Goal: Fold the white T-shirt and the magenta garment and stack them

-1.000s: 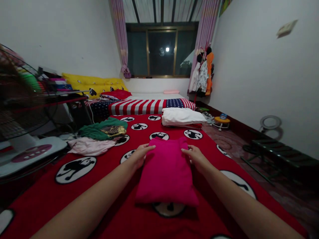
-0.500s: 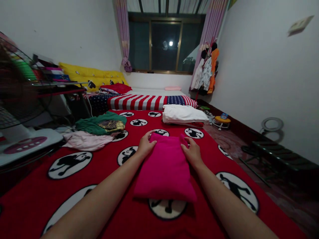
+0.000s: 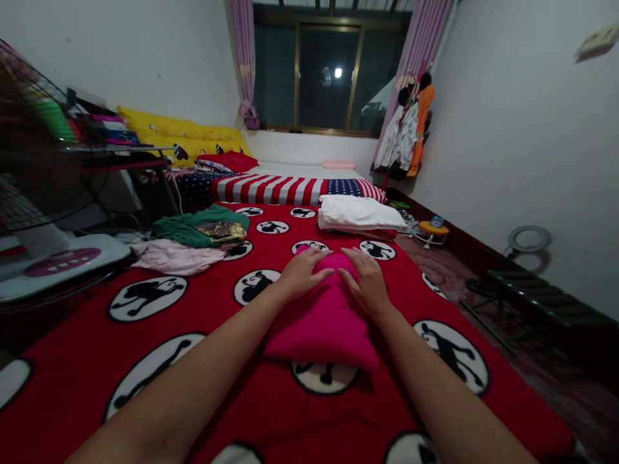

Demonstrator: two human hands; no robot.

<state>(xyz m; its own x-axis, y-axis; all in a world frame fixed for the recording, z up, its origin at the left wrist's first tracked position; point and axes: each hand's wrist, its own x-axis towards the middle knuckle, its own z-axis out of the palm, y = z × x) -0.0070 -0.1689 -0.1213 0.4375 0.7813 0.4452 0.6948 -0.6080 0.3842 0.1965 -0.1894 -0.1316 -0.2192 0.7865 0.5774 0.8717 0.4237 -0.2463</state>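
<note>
A folded bright pink garment (image 3: 322, 328) lies on the red blanket (image 3: 203, 412) with its monkey-patterned white ovals. Over its far left part rests my left hand (image 3: 304, 274), fingers stretched and apart, palm down. My right hand (image 3: 365, 280) lies on the far right part in the same way, its fingers spread. The two thumbs point toward each other across the cloth with a narrow gap between them. Part of the garment's far edge is hidden under the hands.
Folded white cloth (image 3: 360, 212) sits at the blanket's far right. A green garment (image 3: 188, 225) and a pale pink one (image 3: 176, 258) lie crumpled to the left, near a fan (image 3: 62, 258). On the right stands a dark slatted bench (image 3: 546, 296) by a yellow stool (image 3: 432, 229).
My hands have moved inward from the garment's far corners, where they gripped its sides, and now lie flat on top of it. The view has shifted slightly.
</note>
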